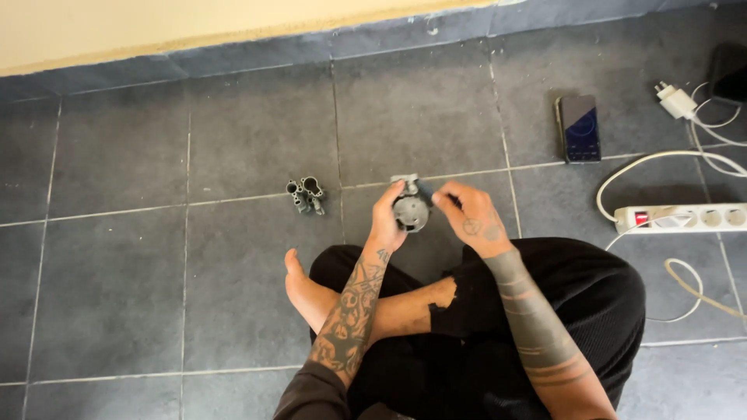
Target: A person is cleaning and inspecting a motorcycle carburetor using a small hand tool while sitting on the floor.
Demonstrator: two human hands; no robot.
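Dark grey floor tiles [233,295] with pale grout lines ran up to a cream wall [156,27] at the far edge, and the person sat cross-legged on them in black trousers. The left hand [387,222] was curled around a round grey plastic part [411,211], gripping its left side and holding it up above the floor in front of the knees. The right hand [471,218] pinched at the part's upper right side with thumb and fingertips. Just left of the hands, a small grey piece with open tubes [306,194] stood on the tile. Towards the floor's far right, a dark phone [579,128] lay flat. Beyond it, near the right edge, lay a white power strip [681,218], a white charger plug [675,100] and looping white cables [661,159].
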